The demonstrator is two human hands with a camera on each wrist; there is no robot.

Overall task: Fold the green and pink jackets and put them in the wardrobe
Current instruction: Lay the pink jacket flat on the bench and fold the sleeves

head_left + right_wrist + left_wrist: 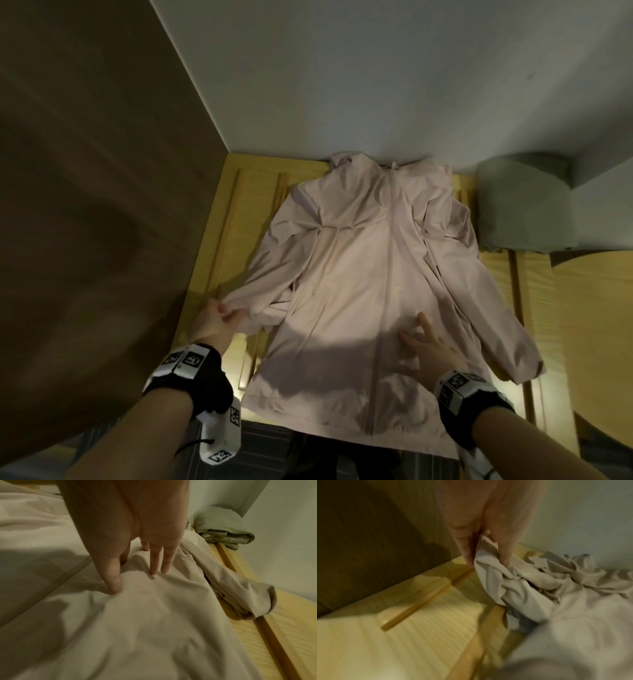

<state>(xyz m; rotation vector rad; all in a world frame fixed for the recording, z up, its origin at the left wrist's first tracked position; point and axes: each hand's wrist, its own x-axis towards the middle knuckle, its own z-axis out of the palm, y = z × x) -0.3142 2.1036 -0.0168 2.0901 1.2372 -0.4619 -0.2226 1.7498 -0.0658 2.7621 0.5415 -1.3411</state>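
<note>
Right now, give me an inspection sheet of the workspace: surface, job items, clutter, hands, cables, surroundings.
Surface: yellow wooden slatted platform, lit from the near side.
Job's things: pink jacket spread flat, front up, collar toward the wall; green jacket folded, at the far right against the wall.
Clutter: nothing seen.
Grippers: left hand pinches the pink jacket's sleeve cuff; right hand rests with straight fingers on the jacket body.
Cables: nothing seen.
Surroundings: brown panel on the left, white wall behind.

Dim warm light; soft shadows; wrist views blurred (edges most); wide-angle bending.
</note>
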